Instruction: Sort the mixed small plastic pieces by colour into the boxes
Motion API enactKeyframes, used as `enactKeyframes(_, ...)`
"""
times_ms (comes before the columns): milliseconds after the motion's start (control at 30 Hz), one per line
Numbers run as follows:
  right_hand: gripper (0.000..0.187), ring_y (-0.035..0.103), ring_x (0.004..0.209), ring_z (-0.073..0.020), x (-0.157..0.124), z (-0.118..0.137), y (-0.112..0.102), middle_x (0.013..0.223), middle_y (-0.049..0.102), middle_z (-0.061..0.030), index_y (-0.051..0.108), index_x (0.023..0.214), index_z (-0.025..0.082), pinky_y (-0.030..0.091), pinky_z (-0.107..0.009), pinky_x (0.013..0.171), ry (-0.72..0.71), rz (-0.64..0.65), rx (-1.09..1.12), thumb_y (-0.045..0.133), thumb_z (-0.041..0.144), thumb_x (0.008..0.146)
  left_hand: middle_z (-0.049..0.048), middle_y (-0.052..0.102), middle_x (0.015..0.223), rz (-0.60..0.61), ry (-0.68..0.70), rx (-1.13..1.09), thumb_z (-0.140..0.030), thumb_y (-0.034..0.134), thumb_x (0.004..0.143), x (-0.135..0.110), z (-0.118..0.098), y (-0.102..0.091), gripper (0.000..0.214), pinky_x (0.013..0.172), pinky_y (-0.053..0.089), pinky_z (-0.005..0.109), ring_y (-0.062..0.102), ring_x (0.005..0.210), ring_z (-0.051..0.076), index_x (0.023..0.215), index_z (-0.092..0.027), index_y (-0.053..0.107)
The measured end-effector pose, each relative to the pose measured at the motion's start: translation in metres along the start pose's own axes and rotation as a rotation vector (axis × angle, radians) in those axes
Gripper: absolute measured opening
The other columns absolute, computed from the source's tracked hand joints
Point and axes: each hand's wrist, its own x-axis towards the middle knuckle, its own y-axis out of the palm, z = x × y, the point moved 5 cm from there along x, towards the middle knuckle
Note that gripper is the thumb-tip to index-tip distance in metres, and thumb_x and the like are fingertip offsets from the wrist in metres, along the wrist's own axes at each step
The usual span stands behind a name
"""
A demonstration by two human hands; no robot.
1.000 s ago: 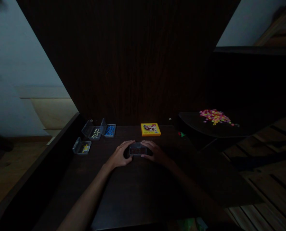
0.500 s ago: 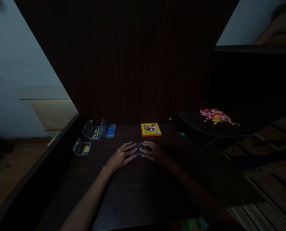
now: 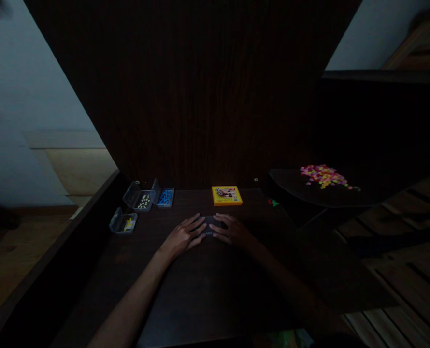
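Observation:
Between my two hands a small, dark-looking plastic box (image 3: 209,226) lies on the desk, with faint pale marks along its near edge. My left hand (image 3: 181,237) grips its left side, fingers apart with the tips on the box. From the right, my right hand (image 3: 234,231) holds the other side in the same way. The fingers cover both ends of the box, and its contents cannot be made out. Just beyond the hands lies a yellow box (image 3: 227,195) with a printed picture.
At the left stand open clear cases with white pieces (image 3: 143,202), blue pieces (image 3: 165,197) and yellow pieces (image 3: 128,224). A small red-and-green item (image 3: 273,202) lies right of the yellow box. Colourful small pieces (image 3: 323,176) are heaped on the side shelf (image 3: 331,198). A dark panel (image 3: 200,106) rises behind.
Almost nothing differs. Both hands stay at the small box, with only a very slight shift of the fingers.

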Motion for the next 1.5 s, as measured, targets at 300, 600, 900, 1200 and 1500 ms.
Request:
enactKeyframes(300,0.035,0.045,0.129,-0.0232,-0.003,0.002,0.003,0.131,0.056,-0.0115,0.058,0.126,0.025,0.047,-0.041,0.099,-0.063,0.005,-0.146,0.054,0.03,0.092,0.0091,0.058,0.132,-0.021,0.094,0.19,-0.029,0.048,0.094,-0.001,-0.005,0.001,0.035,0.099,0.05,0.041,0.044,0.132,0.026,0.127,-0.019,0.055)
enactKeyframes(600,0.033,0.046,0.129,-0.0233,-0.006,0.002,0.004,0.131,0.056,-0.0101,0.058,0.126,0.027,0.047,-0.04,0.097,-0.068,-0.004,-0.211,0.051,0.032,0.093,0.0096,0.059,0.131,-0.019,0.105,0.248,-0.029,0.046,0.095,0.0,-0.008,0.002,0.034,0.099,0.051,0.04,0.045,0.131,0.026,0.125,-0.018,0.055)
enactKeyframes(900,0.032,0.047,0.128,-0.0229,-0.004,0.005,0.003,0.129,0.058,-0.0105,0.059,0.125,0.026,0.048,-0.038,0.095,-0.095,-0.022,-0.242,0.05,0.032,0.094,0.0124,0.059,0.131,-0.04,0.12,0.277,-0.027,0.047,0.094,0.0,-0.01,0.003,0.033,0.098,0.051,0.039,0.048,0.129,0.025,0.124,-0.014,0.054)
enactKeyframes(1200,0.034,0.047,0.128,-0.0244,-0.004,0.006,0.002,0.131,0.057,-0.0121,0.059,0.126,0.024,0.048,-0.04,0.095,-0.102,-0.001,-0.243,0.05,0.031,0.094,0.0131,0.059,0.13,-0.034,0.107,0.272,-0.027,0.047,0.094,0.002,-0.013,0.002,0.033,0.097,0.051,0.04,0.048,0.129,0.026,0.124,-0.015,0.055)
enactKeyframes(1500,0.034,0.045,0.13,-0.0246,-0.006,0.005,0.01,0.131,0.057,-0.0112,0.059,0.125,0.024,0.047,-0.04,0.097,-0.085,-0.002,-0.249,0.052,0.03,0.092,0.0148,0.061,0.127,-0.053,0.118,0.277,-0.024,0.05,0.092,0.002,-0.013,0.005,0.033,0.096,0.052,0.04,0.049,0.127,0.027,0.121,-0.012,0.057)
